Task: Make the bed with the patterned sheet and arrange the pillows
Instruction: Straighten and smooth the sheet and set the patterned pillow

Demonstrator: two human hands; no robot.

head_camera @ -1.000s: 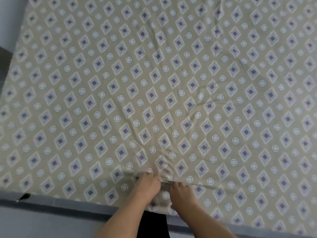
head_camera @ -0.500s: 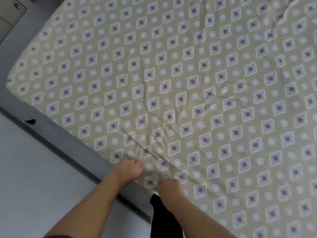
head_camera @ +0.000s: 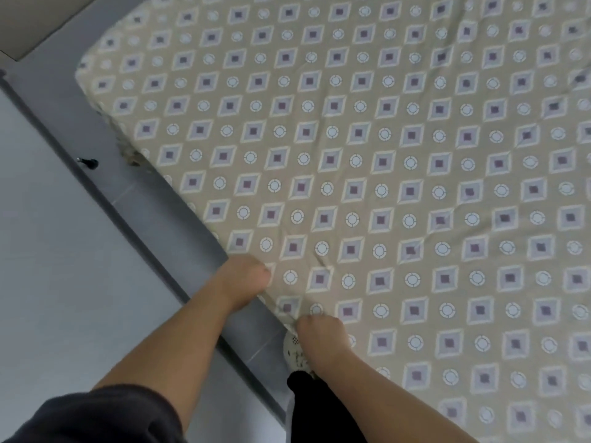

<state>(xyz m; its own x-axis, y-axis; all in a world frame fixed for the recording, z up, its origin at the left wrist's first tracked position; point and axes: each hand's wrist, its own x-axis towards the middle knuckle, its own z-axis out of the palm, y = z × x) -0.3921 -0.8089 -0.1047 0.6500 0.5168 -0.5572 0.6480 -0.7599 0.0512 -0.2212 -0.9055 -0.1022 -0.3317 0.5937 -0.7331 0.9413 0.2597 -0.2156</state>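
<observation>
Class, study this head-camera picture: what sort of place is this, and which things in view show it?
Probably a bedroom. A patterned sheet lies spread wide and flat, a grey bed frame runs along its side next to a pale floor, and the left hand and right hand grip the sheet's edge.

The bed (head_camera: 150, 206) carries a tan patterned sheet (head_camera: 383, 161), spread nearly flat with faint creases; left of the sheet, a grey ledge of the bed shows.
</observation>
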